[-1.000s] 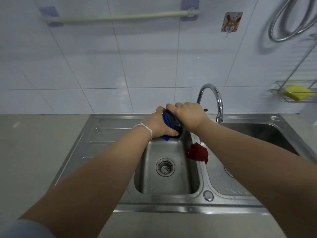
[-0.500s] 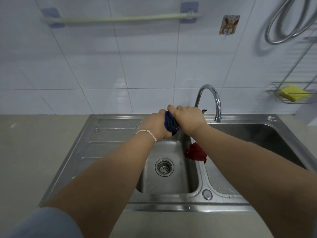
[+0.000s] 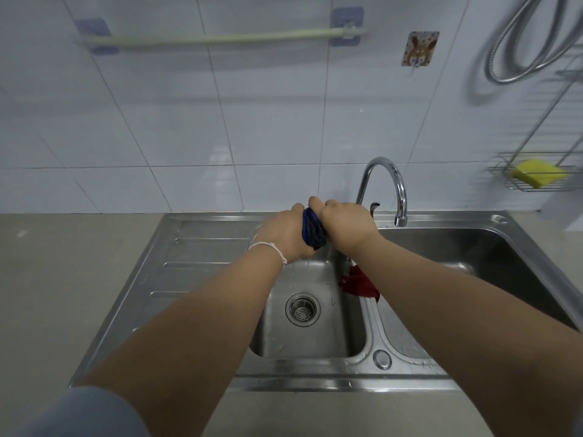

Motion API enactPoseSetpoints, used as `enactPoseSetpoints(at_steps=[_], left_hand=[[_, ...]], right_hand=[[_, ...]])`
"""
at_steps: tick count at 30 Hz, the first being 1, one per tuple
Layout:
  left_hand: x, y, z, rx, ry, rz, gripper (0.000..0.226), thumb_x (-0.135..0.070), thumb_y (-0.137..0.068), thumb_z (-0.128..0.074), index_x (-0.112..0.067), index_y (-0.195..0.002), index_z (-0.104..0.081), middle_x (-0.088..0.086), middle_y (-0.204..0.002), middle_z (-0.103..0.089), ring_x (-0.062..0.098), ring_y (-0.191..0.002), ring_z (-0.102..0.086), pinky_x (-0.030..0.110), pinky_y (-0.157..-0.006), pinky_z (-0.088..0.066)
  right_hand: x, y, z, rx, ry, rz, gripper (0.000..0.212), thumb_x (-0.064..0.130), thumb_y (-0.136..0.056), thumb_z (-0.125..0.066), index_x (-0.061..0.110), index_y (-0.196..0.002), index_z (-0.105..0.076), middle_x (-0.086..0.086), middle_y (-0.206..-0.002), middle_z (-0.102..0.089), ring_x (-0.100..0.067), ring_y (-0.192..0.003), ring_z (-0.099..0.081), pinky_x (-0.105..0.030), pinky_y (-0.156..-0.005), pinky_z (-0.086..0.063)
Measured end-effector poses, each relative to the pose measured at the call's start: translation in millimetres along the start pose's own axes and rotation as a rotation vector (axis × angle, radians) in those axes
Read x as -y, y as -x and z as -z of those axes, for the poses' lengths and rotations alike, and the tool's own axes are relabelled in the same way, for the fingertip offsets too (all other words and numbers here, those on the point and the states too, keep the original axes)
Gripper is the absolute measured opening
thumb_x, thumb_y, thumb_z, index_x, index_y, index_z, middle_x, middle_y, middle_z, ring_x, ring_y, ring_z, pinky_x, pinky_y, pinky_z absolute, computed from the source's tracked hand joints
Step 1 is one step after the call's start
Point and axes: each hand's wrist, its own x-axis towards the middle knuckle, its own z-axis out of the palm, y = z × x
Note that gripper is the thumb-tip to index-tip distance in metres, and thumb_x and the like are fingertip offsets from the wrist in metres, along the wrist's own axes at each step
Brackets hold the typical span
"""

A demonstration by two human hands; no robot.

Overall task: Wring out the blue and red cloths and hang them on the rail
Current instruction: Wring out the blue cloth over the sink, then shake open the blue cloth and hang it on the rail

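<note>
Both hands' fingers clamp blue cloth [image 3: 312, 229]; red cloth [image 3: 359, 282] apparently on sink divider.

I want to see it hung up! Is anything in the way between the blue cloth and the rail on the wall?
Nothing visible blocks it. Both hands, left and right, squeeze the blue cloth over the sink. Above it is only bare tile up to the rail, which has nothing hanging on it.

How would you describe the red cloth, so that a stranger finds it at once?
Start at the steel double sink under the curved tap. On the ridge between its two basins lies the red cloth, crumpled, beneath the right forearm. It is untouched; the blue cloth is clenched between both hands.
</note>
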Motion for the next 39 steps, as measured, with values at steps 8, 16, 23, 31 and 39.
enactPoseSetpoints(at_steps=[8,16,23,31,39], left_hand=[[0.0,-1.4,3.6,0.027,0.075,-0.013,0.043,-0.038,-0.066,-0.071,-0.020,-0.091,-0.042,-0.003,-0.073,-0.056,0.018,-0.066,-0.058,0.030,-0.055,-0.044],[2.9,-1.4,11.8,0.117,0.385,0.076,0.065,-0.052,-0.047,-0.076,-0.027,-0.101,-0.050,-0.007,-0.090,-0.064,0.014,-0.084,-0.064,0.039,-0.076,-0.058],[14.1,11.9,42.9,0.260,0.664,-0.037,0.059,-0.024,-0.065,-0.088,-0.016,-0.115,-0.056,0.005,-0.105,-0.069,0.015,-0.094,-0.067,0.032,-0.085,-0.057],[7.5,22.4,65.4,0.368,0.914,-0.025,0.081,-0.025,-0.080,-0.077,-0.040,-0.145,-0.033,-0.001,-0.124,-0.064,0.019,-0.110,-0.065,0.034,-0.081,-0.058],[-11.8,30.0,104.5,0.317,0.936,-0.052,0.039,-0.050,-0.085,-0.059,-0.039,-0.123,-0.055,-0.001,-0.117,-0.068,0.020,-0.101,-0.069,0.035,-0.074,-0.059]], right_hand=[[-8.9,3.3,-8.5,-0.122,-0.092,0.002,0.038,0.013,-0.085,-0.062,0.016,-0.120,-0.047,-0.008,-0.090,-0.055,-0.027,-0.066,-0.050,-0.035,-0.049,-0.039],[-23.2,8.5,0.5,-0.150,-0.324,0.088,0.073,0.020,-0.077,-0.064,0.034,-0.143,-0.037,-0.001,-0.117,-0.053,-0.025,-0.103,-0.051,-0.041,-0.081,-0.048],[-39.1,35.0,42.7,-0.112,-0.701,0.254,0.057,0.024,-0.077,-0.072,0.035,-0.130,-0.051,0.012,-0.139,-0.048,-0.012,-0.125,-0.042,-0.025,-0.105,-0.035],[-26.6,27.9,70.7,-0.184,-0.951,0.098,0.018,0.011,-0.084,-0.070,0.022,-0.090,-0.058,0.014,-0.090,-0.062,-0.005,-0.087,-0.061,-0.022,-0.079,-0.049],[-18.7,23.2,100.8,-0.336,-1.206,-0.108,0.009,0.010,-0.090,-0.063,0.018,-0.086,-0.061,0.000,-0.085,-0.071,-0.010,-0.079,-0.065,-0.014,-0.070,-0.048]])
